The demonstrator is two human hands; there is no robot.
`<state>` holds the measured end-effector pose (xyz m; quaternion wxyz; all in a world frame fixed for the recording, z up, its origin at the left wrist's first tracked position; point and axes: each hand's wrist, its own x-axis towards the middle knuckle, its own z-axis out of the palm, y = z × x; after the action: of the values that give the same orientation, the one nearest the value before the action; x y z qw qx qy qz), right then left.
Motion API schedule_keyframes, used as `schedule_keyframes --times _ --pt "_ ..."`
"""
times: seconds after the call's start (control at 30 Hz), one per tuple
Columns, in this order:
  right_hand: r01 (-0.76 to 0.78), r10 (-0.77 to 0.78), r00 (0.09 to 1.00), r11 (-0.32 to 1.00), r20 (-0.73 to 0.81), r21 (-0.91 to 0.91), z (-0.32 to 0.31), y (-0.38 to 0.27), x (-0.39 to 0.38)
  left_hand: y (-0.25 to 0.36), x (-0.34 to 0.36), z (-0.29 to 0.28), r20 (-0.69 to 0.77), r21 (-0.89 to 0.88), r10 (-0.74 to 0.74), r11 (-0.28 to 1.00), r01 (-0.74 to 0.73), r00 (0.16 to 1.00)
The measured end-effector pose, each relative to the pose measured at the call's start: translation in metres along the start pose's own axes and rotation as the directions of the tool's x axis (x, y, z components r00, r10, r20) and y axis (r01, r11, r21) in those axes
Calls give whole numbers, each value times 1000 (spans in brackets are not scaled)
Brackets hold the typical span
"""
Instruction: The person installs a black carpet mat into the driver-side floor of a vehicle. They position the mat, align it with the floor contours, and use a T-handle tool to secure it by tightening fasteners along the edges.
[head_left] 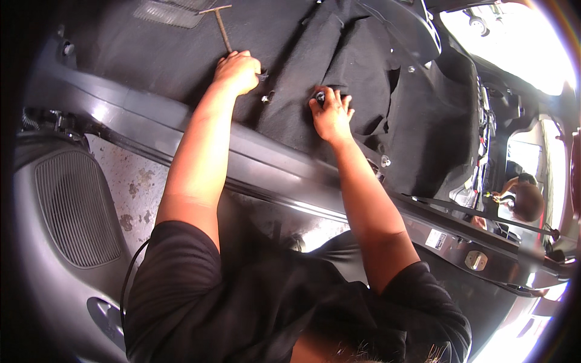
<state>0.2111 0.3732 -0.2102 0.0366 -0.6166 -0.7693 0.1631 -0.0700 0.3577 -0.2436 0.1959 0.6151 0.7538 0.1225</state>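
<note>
My left hand point(238, 72) is closed by the lower end of a T-shaped metal tool point(223, 31), which looks gripped by its thin shaft. A small dark piece shows beside my left fingers, its kind unclear. To the right, my right hand point(333, 118) presses on the black floor carpet point(290, 109) of a vehicle. Between its thumb and fingers sits a small dark round thing with a shiny end point(321, 97). The carpet is creased and raised in folds around this hand. A shiny metal fitting point(266, 98) pokes up through the carpet between my hands.
A grey door sill point(260, 158) runs under my forearms. The open door panel with a ribbed speaker cover point(78, 209) stands at left. A ribbed mat patch point(169, 12) lies far left. Another person point(525, 201) leans in at far right, near exposed wiring point(484, 136).
</note>
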Motion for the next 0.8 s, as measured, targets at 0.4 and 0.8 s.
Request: schedule_keyframes --times 0.4,0.8 --pt "46 141 911 900 -388 434 -71 77 -10 -1 -3 -2 -8 -70 -15 997 15 1000" --pt "46 -20 957 995 -290 86 37 -8 -23 -2 -5 -6 90 -23 -21 999 23 996"
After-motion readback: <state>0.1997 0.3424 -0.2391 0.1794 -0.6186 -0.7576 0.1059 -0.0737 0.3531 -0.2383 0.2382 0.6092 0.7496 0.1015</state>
